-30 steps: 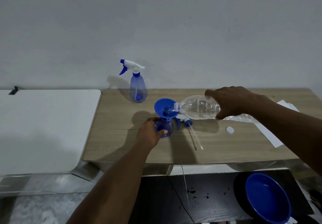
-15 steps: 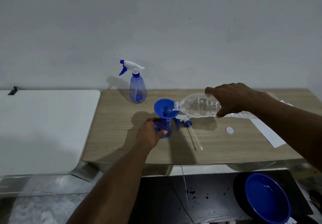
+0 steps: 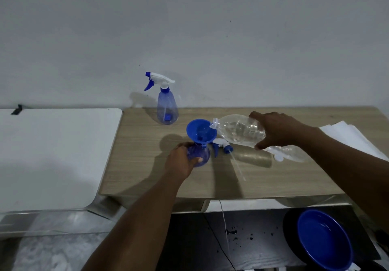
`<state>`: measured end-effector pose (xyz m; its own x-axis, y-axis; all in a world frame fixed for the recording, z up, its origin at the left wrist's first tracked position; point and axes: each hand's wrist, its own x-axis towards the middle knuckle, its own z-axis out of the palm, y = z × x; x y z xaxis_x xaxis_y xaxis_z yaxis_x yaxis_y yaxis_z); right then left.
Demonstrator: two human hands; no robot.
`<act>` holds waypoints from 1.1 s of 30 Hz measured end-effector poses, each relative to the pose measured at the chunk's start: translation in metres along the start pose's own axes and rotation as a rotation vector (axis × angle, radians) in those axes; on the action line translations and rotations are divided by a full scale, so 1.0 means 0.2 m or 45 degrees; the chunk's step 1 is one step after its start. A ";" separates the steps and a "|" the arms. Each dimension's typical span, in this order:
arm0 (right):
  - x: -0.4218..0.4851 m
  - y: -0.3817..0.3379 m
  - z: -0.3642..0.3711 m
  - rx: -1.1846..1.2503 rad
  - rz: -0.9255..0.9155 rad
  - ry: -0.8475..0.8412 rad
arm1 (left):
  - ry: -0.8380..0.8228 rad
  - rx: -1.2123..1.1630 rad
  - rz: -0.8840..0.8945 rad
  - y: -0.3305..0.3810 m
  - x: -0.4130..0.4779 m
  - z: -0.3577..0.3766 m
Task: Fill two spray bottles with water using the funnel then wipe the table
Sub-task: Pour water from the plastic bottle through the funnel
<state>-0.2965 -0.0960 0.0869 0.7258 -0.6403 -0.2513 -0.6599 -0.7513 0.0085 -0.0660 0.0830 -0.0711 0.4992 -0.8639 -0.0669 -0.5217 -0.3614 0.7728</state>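
Two spray bottles, blue, stood on a wooden surface. The first bottle was upright at the back near the wall, trigger head fitted, well apart from the work. The second bottle stood nearer, neck open, with a blue funnel seated in it; its detached trigger head lay just beside it, dip tube toward the near edge, presumably removed so the funnel could sit in the neck.

One clear water bottle was tipped almost level, its mouth over the funnel's bowl, judged to be pouring; its white cap lay on the surface below it.

Left grip: fingers and thumb curled round the second bottle's round body, clamped, probably to steady it under the top-heavy funnel. Right grip: closed over the water bottle's middle from above, thumb on the near side, carrying its weight and setting the tilt.

The fill level in the second bottle could not be told.

White sheets lay at the far right of the surface, untouched, likely for wiping; one blue bowl sat lower down at the right.
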 end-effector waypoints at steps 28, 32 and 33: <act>-0.08 -0.23 0.47 1.251 0.660 1.218 | 0.002 0.002 -0.054 0.00 0.00 0.01; -0.18 -0.44 0.49 0.893 0.341 1.600 | -0.008 0.048 -0.103 0.04 -0.01 -0.01; -0.19 -0.51 0.46 0.871 0.160 1.570 | -0.016 0.063 -0.124 0.04 -0.01 -0.01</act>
<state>-0.2755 0.0191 0.0070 0.1229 -0.6901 0.7133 -0.4363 -0.6831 -0.5857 -0.0699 0.0826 -0.0636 0.5408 -0.8279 -0.1485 -0.5046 -0.4606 0.7302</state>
